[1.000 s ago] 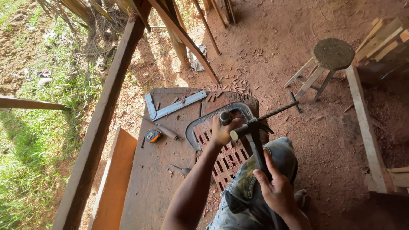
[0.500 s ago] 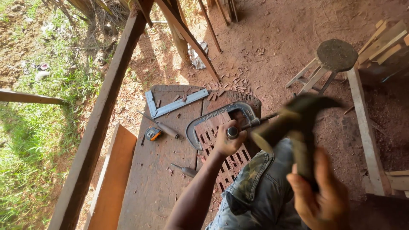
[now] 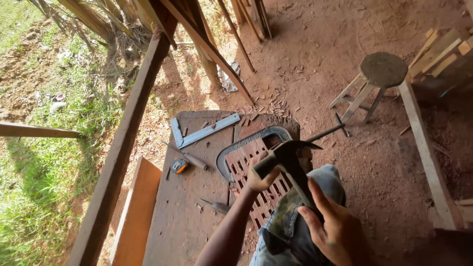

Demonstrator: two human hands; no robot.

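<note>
Left hand (image 3: 260, 173) wrapped round a chisel handle (image 3: 266, 165), right hand (image 3: 331, 227) gripping a hammer (image 3: 294, 158) with its head right over that handle.
The chisel stands on one carved wooden lattice panel (image 3: 249, 170), held to the workbench (image 3: 187, 207) by one big C-clamp (image 3: 246, 144). Spread left across the bench: two loose chisels (image 3: 189, 157), one tape measure (image 3: 178, 165), one metal square (image 3: 199, 133). One round stool (image 3: 378, 76) sits on the dirt, well apart.

You have one hammer (image 3: 290, 165), one C-clamp (image 3: 246, 145), one carved lattice panel (image 3: 261, 189), one steel square (image 3: 199, 132), one tape measure (image 3: 178, 166), two chisels (image 3: 189, 157), and one round stool (image 3: 377, 79).
</note>
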